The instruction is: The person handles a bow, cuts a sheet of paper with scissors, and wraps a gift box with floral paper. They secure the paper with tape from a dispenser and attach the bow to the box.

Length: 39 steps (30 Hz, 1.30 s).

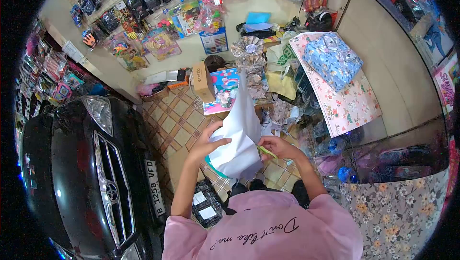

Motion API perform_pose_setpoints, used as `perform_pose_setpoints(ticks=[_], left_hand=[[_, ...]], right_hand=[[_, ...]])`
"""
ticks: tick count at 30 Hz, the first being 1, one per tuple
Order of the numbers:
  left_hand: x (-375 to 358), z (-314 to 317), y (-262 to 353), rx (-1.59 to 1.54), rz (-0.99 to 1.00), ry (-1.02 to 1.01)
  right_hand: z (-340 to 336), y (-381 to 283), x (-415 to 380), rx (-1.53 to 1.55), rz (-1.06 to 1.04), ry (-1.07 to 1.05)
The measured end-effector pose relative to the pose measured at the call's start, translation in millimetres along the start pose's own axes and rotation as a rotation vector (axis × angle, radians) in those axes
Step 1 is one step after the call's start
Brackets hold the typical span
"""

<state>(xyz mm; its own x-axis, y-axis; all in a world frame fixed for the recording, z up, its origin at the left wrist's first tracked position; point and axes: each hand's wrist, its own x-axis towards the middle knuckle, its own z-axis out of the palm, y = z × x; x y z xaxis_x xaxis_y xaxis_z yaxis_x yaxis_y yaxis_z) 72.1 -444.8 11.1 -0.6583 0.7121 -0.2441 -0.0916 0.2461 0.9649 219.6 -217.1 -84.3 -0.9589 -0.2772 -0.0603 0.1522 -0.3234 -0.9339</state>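
A large white sheet (235, 150), paper or thin cloth, hangs bent in front of my body, its narrow top reaching up over the low table. At its left edge, my left hand (213, 140) grips it with the thumb lying on the near face. My right hand (275, 147) is closed around the yellow-green handles of a pair of scissors (268, 152) at the sheet's right edge. The blades are hidden, so whether they are parted cannot be seen. Something teal (215, 168) shows beneath the sheet's lower left side.
Ahead are a brown box (203, 82), a colourful patterned board (223, 80) and folded paper fans (248, 51). A black car (81, 178) stands close on the left. Folded floral cloths (335, 78) lie right, over a glass case. A black wrapped parcel (207, 205) lies by my feet.
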Motion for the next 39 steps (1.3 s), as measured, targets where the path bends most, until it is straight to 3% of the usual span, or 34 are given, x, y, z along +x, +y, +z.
perform_pose_setpoints(ticks=[3,9,12,15,18,21,34,37,39], left_hand=[[-5,11,15,-0.013,-0.007,-0.049],[-8,14,11,-0.063,0.038,-0.07],[-8,14,10,-0.111,0.023,-0.052],[-12,19,13,-0.073,-0.013,-0.015],[-12,20,6,-0.073,-0.011,-0.009],[-8,19,-5,-0.058,0.01,0.014],[-20,24,17,0.062,-0.012,0.02],[-11,4,2,0.354,0.173,-0.112],[-5,-2,5,0.552,0.362,0.03]], right_hand=[[-6,0,3,-0.178,-0.038,-0.13],[-7,18,5,-0.051,0.089,-0.171],[-8,21,5,0.018,-0.003,-0.184],[-10,21,6,-0.038,0.019,-0.144],[-8,19,13,-0.004,-0.097,-0.124],[1,17,10,0.03,-0.044,0.093],[11,-8,4,-0.127,0.084,0.21],[15,-12,3,-0.162,0.078,0.221],[20,-18,3,-0.18,0.083,0.239]])
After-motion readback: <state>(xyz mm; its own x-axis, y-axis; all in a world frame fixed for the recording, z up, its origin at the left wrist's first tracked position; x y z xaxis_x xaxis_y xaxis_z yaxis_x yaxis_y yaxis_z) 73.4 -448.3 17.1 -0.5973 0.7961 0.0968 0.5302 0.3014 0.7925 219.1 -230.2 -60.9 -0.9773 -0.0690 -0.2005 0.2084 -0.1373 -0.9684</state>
